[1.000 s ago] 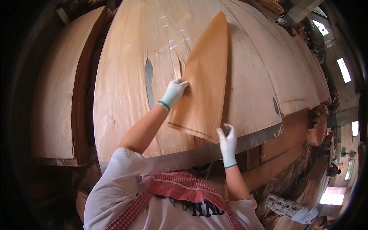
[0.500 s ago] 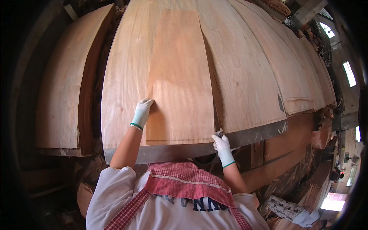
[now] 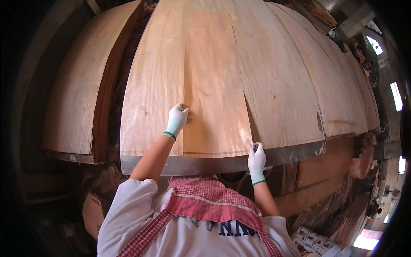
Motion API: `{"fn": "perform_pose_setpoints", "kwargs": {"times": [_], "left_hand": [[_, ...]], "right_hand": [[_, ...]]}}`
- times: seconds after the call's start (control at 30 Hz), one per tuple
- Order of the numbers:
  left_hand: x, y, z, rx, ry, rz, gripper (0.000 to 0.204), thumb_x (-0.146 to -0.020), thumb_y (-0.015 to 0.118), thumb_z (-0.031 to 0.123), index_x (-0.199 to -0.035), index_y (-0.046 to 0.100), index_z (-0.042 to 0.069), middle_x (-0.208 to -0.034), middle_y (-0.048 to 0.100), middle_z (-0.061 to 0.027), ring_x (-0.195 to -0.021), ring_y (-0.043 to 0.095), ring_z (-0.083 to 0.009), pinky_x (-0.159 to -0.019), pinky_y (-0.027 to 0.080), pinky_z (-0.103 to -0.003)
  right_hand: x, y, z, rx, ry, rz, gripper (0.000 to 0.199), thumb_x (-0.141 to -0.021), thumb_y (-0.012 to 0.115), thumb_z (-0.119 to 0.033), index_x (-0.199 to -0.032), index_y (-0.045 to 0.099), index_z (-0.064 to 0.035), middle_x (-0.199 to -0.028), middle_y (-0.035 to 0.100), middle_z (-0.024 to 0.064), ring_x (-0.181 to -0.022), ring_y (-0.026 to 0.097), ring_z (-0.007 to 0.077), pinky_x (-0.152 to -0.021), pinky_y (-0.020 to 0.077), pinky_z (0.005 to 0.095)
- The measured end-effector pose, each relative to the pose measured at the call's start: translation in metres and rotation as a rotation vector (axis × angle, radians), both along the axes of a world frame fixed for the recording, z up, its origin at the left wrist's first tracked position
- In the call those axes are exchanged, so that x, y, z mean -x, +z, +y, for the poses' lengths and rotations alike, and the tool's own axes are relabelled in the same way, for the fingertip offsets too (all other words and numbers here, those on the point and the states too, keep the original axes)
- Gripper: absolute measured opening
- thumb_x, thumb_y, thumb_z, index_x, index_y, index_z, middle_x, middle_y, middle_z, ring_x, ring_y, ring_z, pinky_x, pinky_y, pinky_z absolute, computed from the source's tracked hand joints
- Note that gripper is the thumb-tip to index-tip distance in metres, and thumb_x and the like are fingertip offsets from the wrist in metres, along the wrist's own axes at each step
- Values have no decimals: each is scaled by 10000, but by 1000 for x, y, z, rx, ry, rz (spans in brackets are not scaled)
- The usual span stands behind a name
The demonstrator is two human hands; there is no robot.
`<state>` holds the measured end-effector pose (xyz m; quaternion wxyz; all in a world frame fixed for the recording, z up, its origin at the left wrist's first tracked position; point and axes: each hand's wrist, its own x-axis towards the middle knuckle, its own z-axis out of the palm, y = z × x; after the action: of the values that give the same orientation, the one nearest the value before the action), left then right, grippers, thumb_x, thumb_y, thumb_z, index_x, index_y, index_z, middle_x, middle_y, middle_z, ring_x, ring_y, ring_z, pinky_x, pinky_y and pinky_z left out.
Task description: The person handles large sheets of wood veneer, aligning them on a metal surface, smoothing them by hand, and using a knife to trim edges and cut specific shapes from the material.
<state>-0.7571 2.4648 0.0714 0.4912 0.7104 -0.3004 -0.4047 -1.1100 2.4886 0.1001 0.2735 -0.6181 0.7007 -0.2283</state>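
Head view: narrow veneer sheet lies flat on the veneer stack atop the bench. Left hand, gloved, fingers curled, presses the sheet's left edge. Right hand pinches its near right corner. Step judged: aligning the sheet. Next move likely calls for squaring it with the front edge.

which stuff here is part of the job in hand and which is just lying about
In hand:
veneer strip, lying flat
left hand, on the strip's left edge
right hand, at its near right corner
veneer stack under it

Lying about:
side stack at left
wood scraps lower right
printed paper
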Motion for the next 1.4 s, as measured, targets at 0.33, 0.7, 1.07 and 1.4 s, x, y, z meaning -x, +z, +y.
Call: {"fn": "perform_pose_setpoints", "kwargs": {"times": [0.33, 0.7, 1.07, 1.4], "left_hand": [[7, -33, -27, -70, 53, -386, 246, -845, 617, 196, -948, 647, -25, -839, 674, -201, -778, 660, -320, -703, 505, -372], [0, -37, -10, -97, 44, -393, 256, -821, 645, 243, -861, 675, -8, -765, 675, -186, -730, 674, -295, -683, 513, -376], [-9, -39, -21, -133, 3, -530, 278, -786, 686, 245, -933, 639, 14, -846, 683, -179, -791, 670, -303, -724, 516, -374], [-3, -29, -18, -195, -29, -695, 268, -794, 675, 246, -950, 598, 43, -845, 672, -167, -831, 645, -361, -729, 500, -427]], "right_hand": [[7, -35, -35, 80, -63, 107, 184, -906, 576, -220, -963, 557, -45, -905, 676, 146, -854, 647, 345, -736, 495, 434], [9, -49, -25, 21, -109, 38, 237, -898, 599, -255, -954, 570, -27, -912, 679, 150, -871, 650, 347, -745, 497, 434], [24, -73, -44, -130, -103, 187, 399, -790, 677, -389, -885, 571, -16, -948, 640, 213, -904, 610, 421, -740, 478, 503], [32, -83, -45, -53, -88, 10, 397, -740, 733, -367, -820, 611, 3, -823, 658, 229, -802, 634, 418, -702, 485, 473]]}}
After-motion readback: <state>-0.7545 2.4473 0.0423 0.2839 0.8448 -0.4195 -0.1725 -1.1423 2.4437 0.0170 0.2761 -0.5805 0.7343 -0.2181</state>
